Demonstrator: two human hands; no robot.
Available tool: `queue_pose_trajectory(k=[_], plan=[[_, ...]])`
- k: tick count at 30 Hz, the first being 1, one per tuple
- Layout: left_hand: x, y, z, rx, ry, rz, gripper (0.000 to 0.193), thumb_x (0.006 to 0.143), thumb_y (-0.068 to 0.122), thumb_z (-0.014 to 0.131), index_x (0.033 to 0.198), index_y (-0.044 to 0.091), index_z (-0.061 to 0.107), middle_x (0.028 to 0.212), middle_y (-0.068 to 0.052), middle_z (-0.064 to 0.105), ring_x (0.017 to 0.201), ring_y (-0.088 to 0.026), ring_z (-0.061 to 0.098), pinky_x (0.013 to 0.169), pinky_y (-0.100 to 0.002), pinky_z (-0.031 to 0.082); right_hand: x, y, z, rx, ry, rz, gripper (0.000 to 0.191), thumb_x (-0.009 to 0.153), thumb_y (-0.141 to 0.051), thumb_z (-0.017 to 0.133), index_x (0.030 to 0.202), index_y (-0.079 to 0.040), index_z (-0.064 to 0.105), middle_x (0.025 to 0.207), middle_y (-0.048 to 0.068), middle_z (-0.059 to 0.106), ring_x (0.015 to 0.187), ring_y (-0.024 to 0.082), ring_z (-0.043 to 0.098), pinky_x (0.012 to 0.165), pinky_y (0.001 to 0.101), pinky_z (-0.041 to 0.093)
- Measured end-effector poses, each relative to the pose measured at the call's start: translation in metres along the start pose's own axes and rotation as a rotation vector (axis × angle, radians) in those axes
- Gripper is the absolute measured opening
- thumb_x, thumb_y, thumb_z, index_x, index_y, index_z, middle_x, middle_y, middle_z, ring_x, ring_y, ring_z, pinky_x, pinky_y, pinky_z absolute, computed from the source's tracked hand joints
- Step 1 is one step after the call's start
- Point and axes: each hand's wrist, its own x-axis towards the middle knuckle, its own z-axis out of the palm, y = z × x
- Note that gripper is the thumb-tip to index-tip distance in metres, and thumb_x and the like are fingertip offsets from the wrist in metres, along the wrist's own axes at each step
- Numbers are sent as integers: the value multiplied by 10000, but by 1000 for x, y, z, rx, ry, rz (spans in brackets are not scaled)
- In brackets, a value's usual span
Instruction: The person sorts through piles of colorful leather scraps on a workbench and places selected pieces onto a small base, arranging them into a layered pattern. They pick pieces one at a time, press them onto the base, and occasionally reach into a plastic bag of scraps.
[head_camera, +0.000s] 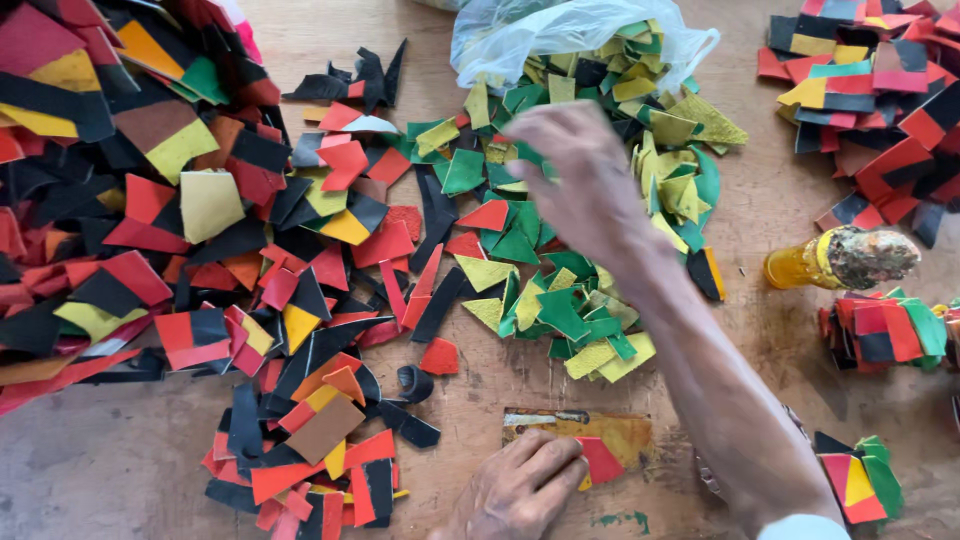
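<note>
My left hand (520, 488) rests at the bottom centre, fingertips pressing a red leather piece (600, 460) onto a small yellow-stained board (620, 432). My right hand (575, 175) is blurred. It reaches across a heap of green and yellow leather scraps (560, 310), palm down with fingers curled toward the pieces. Whether it holds a scrap is hidden by the blur. My right forearm (700, 380) crosses the wooden table (120, 460) from the lower right.
A large pile of red, black and yellow scraps (150, 200) fills the left side. A clear plastic bag (560, 30) lies at the top. A yellow bottle with a crusted top (840, 260) lies at the right, beside stacks of joined multicoloured pieces (885, 330).
</note>
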Motion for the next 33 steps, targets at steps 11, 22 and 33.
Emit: queue_pose_trajectory(k=[11, 22, 33], plan=[[-5, 5, -6, -7, 20, -4, 336, 803, 26, 698, 1130, -48, 683, 1199, -156, 641, 1048, -295, 657, 907, -384, 580, 42, -8, 38, 338, 67, 164, 281, 953, -81, 661, 1229, -50, 621, 1039, 57, 740, 970, 148, 696, 885, 320, 582], [26, 14, -35, -158, 140, -221, 354, 828, -23, 741, 1175, -9, 673, 1200, -182, 661, 1091, -348, 682, 900, -415, 575, -93, -23, -31, 643, -122, 629, 115, 962, -82, 683, 1068, -62, 721, 795, 12, 660, 662, 68, 588, 557, 218, 489], [102, -10, -48, -512, 310, -585, 155, 887, -118, 670, 966, 7, 623, 961, -118, 693, 848, -285, 701, 754, -317, 583, -143, -34, -30, 1002, -93, 650, 204, 821, -88, 795, 998, -17, 722, 901, -6, 728, 830, 51, 673, 747, 215, 575]])
